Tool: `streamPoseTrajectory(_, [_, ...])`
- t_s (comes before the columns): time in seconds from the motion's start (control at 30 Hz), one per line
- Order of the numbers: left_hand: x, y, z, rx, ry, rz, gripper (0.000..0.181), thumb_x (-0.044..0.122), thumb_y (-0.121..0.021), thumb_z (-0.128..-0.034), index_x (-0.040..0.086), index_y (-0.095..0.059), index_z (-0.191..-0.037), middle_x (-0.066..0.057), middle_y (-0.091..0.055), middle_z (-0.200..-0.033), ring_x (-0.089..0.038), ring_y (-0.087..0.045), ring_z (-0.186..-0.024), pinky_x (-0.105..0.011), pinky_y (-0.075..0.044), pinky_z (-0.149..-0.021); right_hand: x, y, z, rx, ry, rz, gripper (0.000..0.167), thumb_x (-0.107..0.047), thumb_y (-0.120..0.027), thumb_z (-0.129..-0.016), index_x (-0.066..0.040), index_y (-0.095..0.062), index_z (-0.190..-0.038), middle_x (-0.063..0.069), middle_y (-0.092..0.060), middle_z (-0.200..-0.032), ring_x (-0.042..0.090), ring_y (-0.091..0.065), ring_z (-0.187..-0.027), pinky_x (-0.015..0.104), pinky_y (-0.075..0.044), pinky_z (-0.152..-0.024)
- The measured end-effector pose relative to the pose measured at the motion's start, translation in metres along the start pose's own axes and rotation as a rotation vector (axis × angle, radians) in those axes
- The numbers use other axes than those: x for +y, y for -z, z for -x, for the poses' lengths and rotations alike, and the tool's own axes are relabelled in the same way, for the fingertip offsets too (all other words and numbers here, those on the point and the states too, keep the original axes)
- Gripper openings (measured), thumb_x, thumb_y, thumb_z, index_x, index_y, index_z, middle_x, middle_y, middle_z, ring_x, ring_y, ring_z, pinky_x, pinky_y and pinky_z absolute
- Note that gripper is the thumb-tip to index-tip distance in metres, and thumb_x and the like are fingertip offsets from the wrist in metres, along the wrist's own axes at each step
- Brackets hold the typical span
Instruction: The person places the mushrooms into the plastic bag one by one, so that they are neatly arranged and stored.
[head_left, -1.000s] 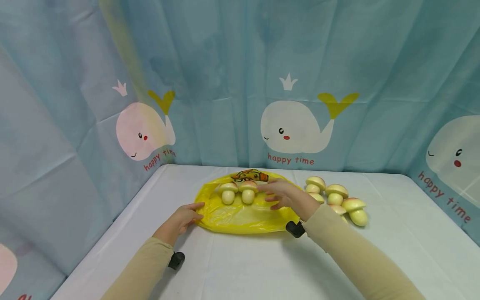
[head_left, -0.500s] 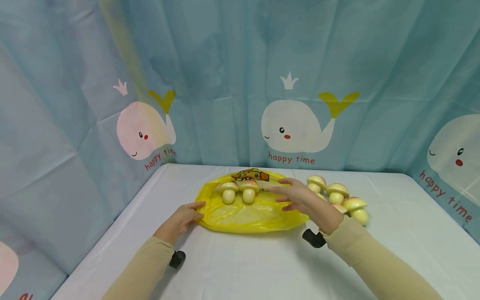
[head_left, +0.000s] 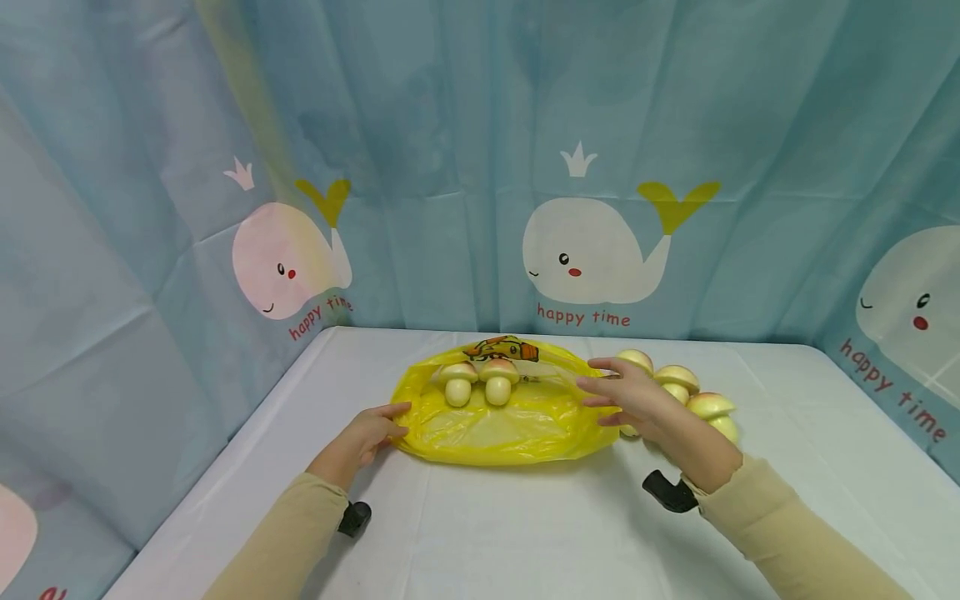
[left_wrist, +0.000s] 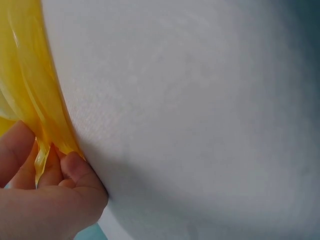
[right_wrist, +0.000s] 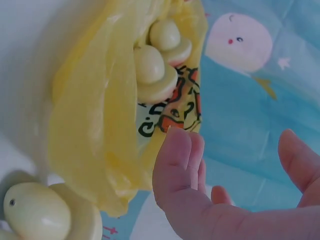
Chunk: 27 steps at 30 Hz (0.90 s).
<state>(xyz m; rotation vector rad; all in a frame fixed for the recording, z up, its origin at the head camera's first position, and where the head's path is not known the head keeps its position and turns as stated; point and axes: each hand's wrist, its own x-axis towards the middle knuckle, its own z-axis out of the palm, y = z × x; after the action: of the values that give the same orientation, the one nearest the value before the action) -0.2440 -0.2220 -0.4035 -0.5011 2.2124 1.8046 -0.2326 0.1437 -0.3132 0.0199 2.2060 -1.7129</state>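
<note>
Hands set apart, yellow bag between. Left hand (head_left: 367, 433): thumb and fingers pinch near-left edge of yellow bag (head_left: 487, 437). Right hand (head_left: 637, 398): fingers spread and extended, holding nothing, at bag's right end; contact with bag cannot be told. Two mushroom-shaped pieces (head_left: 498, 385) inside bag mouth, side by side, between hands, nearer left hand; caps point away from person, stems toward. Loose mushroom-shaped pieces (head_left: 677, 380) grouped behind and right of right hand, partly hidden by it; exact count cannot be told.
</note>
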Motion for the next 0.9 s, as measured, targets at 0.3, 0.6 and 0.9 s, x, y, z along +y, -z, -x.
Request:
streamPoseTrajectory(0.3, [-0.001,0.001,-0.002,0.003,-0.001,-0.003,0.052,-0.005,-0.057,-0.0935,0.001,-0.045,-0.144,-0.021,-0.024,-0.156,-0.034,-0.028,-0.136,-0.043,-0.031,-0.108,0.008,0.019,0.011,0.018,0.042,0.068,0.073,-0.032,-0.059,-0.098,-0.001,-0.021,-0.152,0.029,-0.034,-0.147,0.039,-0.051,-0.122,0.040,-0.052,-0.083])
streamPoseTrajectory(0.6, [-0.002,0.000,-0.002,0.004,0.001,-0.006,0.052,-0.004,-0.057,-0.0935,0.002,-0.045,-0.144,-0.021,-0.024,-0.155,-0.033,-0.030,-0.134,-0.041,-0.032,-0.106,0.018,0.036,0.014,0.059,0.042,0.120,0.074,-0.034,-0.058,-0.098,0.002,-0.021,-0.151,0.027,-0.040,-0.145,0.035,-0.055,-0.115,0.034,-0.052,-0.075])
streamPoseTrajectory(0.9, [-0.002,0.000,-0.003,0.010,0.004,-0.018,0.052,-0.004,-0.057,-0.0937,0.003,-0.046,-0.144,-0.021,-0.028,-0.154,-0.031,-0.034,-0.126,-0.034,-0.036,-0.096,0.024,0.056,0.020,0.050,0.061,0.132,0.076,-0.034,-0.057,-0.099,0.006,-0.018,-0.150,0.028,-0.039,-0.141,0.033,-0.056,-0.109,0.037,-0.053,-0.079])
